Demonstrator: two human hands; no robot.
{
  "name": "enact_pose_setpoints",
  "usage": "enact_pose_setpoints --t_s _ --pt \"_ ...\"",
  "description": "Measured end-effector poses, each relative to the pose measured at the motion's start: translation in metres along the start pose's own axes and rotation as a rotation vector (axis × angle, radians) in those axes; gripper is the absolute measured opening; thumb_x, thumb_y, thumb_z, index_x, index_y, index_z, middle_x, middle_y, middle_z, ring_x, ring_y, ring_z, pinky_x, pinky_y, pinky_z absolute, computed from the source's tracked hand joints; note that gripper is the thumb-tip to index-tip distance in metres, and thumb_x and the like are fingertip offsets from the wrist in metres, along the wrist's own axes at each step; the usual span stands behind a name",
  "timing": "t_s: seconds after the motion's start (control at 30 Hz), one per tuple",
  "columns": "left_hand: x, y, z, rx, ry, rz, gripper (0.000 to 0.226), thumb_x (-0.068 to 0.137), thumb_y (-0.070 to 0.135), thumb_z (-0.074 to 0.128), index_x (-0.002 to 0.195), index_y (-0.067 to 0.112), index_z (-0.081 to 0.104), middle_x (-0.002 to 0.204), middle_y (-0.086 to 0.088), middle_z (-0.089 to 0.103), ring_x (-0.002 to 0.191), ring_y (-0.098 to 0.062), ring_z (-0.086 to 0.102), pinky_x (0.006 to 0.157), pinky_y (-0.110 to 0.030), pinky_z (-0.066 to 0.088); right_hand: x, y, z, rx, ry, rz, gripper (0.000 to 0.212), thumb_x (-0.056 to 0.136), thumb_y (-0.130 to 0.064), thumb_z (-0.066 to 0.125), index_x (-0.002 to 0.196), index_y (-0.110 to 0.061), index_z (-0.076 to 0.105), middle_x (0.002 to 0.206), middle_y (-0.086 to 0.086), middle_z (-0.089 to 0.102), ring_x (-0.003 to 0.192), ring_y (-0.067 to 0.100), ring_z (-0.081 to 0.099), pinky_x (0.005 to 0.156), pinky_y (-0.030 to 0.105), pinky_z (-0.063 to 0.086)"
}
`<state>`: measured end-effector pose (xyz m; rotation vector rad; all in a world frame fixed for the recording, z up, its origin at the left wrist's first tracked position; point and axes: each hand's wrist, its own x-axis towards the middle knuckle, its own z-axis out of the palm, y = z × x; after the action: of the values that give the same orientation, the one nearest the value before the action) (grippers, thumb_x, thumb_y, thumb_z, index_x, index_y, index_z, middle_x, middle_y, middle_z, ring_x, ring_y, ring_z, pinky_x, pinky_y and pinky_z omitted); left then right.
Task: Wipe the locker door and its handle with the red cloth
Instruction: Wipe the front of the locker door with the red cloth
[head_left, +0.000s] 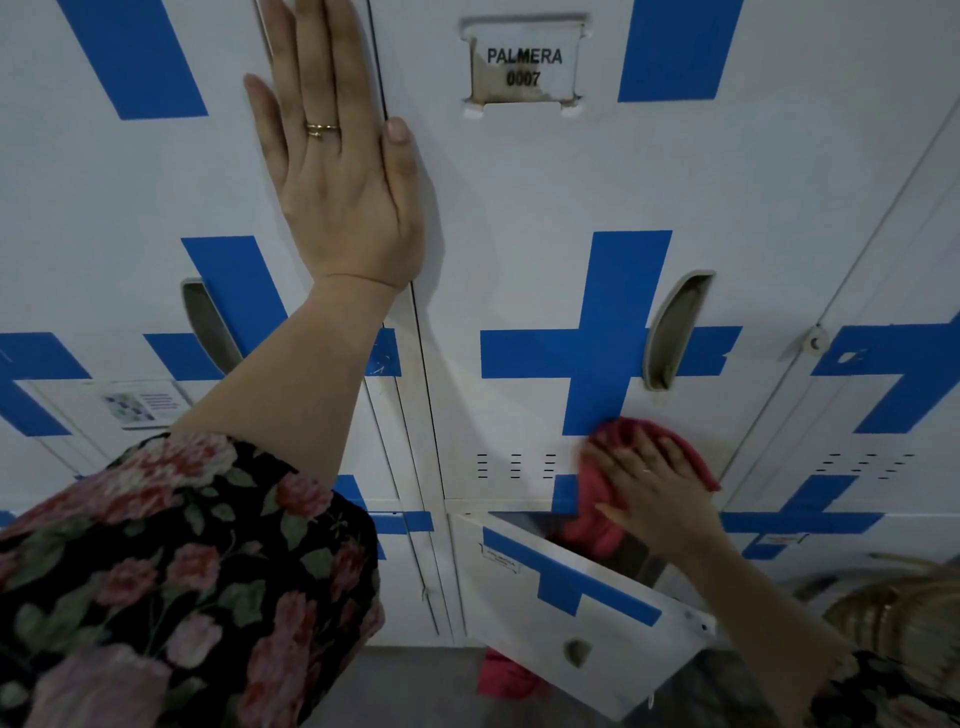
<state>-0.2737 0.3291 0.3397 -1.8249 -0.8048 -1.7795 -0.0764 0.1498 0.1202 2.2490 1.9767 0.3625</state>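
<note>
The white locker door (524, 197) with a blue cross fills the middle of the head view, and its name card reads PALMERA 0007. Its recessed grey handle (672, 332) sits right of the cross. My right hand (657, 486) presses the red cloth (602, 499) flat against the door's lower part, just below the cross and beside the vent slots. The cloth hangs down past the door's bottom edge. My left hand (335, 156) lies flat, fingers together, on the seam between this door and the locker to the left.
Below, a lower locker door (587, 618) stands swung open toward me, with something red (506, 675) beneath it. Neighbouring lockers flank both sides, the left one with its own handle (208, 322). A woven basket (893, 613) shows at the bottom right.
</note>
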Motion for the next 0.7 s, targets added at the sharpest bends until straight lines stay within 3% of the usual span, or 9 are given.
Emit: enact_pose_setpoints --t_s 0.07,0.13,0.2,0.3,0.37,0.4,0.5,0.6,0.7 --pt "0.0 0.001 -0.001 -0.002 -0.007 -0.005 0.053 0.093 0.021 0.026 0.137 -0.008 0.031 0.142 -0.029 0.033 0.133 -0.039 0.021 0.112 -0.025 -0.008 -0.021 0.03 0.011 -0.004 -0.059 0.132 0.064 0.088 -0.059 0.005 0.127 -0.019 0.037 0.111 0.006 0.066 0.105 0.033 0.059 0.097 0.051 0.028" --pt "0.001 0.003 -0.002 -0.004 -0.011 -0.008 0.054 0.092 0.021 0.026 0.137 -0.008 0.03 0.143 -0.029 0.033 0.133 -0.038 0.02 0.112 -0.026 -0.008 -0.035 0.051 0.017 -0.037 -0.078 0.219 0.07 0.087 -0.06 -0.002 0.129 -0.016 0.034 0.116 0.012 0.063 0.108 0.038 0.056 0.112 0.044 0.011" --pt "0.002 0.004 -0.003 -0.007 -0.024 -0.017 0.055 0.092 0.022 0.025 0.138 -0.008 0.028 0.144 -0.029 0.031 0.134 -0.037 0.018 0.113 -0.029 -0.006 -0.038 0.06 0.018 0.004 -0.092 0.261 0.071 0.087 -0.06 -0.002 0.13 -0.015 0.033 0.119 0.015 0.06 0.11 0.041 0.054 0.11 0.038 -0.005" --pt "0.002 0.007 -0.004 -0.005 -0.052 -0.031 0.057 0.093 0.025 0.022 0.14 -0.007 0.025 0.146 -0.028 0.027 0.136 -0.037 0.017 0.113 -0.034 -0.002 -0.026 0.044 0.008 0.035 -0.025 0.293 0.07 0.083 -0.064 0.036 0.129 -0.011 0.037 0.117 0.017 0.06 0.11 0.04 0.052 0.111 0.049 0.012" --pt "0.001 0.009 -0.005 -0.006 -0.059 -0.048 0.058 0.093 0.026 0.02 0.14 -0.007 0.025 0.146 -0.028 0.026 0.137 -0.038 0.017 0.114 -0.035 -0.002 -0.011 0.024 0.004 0.058 0.042 0.278 0.094 0.054 -0.059 0.074 0.126 -0.008 0.042 0.114 0.017 0.063 0.106 0.039 0.056 0.093 0.057 0.028" --pt "0.0 0.009 -0.005 -0.007 -0.059 -0.055 0.058 0.093 0.026 0.019 0.14 -0.007 0.025 0.146 -0.028 0.026 0.137 -0.038 0.017 0.114 -0.034 -0.002 -0.005 0.014 0.002 0.053 0.089 0.26 0.102 0.046 -0.058 0.077 0.127 -0.009 0.04 0.115 0.016 0.063 0.104 0.039 0.058 0.088 0.057 0.029" --pt "0.0 0.008 -0.005 -0.009 -0.067 -0.062 0.058 0.093 0.027 0.018 0.14 -0.007 0.024 0.147 -0.028 0.025 0.137 -0.039 0.016 0.114 -0.034 -0.003 0.006 -0.004 -0.002 0.043 0.158 0.179 0.11 0.055 -0.065 0.063 0.141 -0.015 0.017 0.121 0.009 0.059 0.109 0.035 0.056 0.087 0.054 0.031" --pt "0.001 0.009 -0.005 -0.009 -0.061 -0.061 0.059 0.093 0.028 0.017 0.14 -0.007 0.024 0.146 -0.028 0.026 0.137 -0.039 0.017 0.114 -0.035 -0.002 -0.007 0.013 0.012 0.023 0.051 0.128 0.07 0.08 -0.067 0.033 0.132 -0.019 0.03 0.117 0.005 0.063 0.112 0.029 0.053 0.096 0.049 0.03" --pt "-0.001 0.009 -0.004 -0.007 -0.055 -0.054 0.06 0.093 0.029 0.016 0.139 -0.008 0.025 0.146 -0.029 0.026 0.136 -0.041 0.018 0.113 -0.035 -0.001 -0.03 0.04 0.029 0.0 -0.023 0.169 0.065 0.09 -0.054 -0.003 0.129 -0.018 0.035 0.115 0.006 0.064 0.108 0.033 0.058 0.112 0.039 0.001"
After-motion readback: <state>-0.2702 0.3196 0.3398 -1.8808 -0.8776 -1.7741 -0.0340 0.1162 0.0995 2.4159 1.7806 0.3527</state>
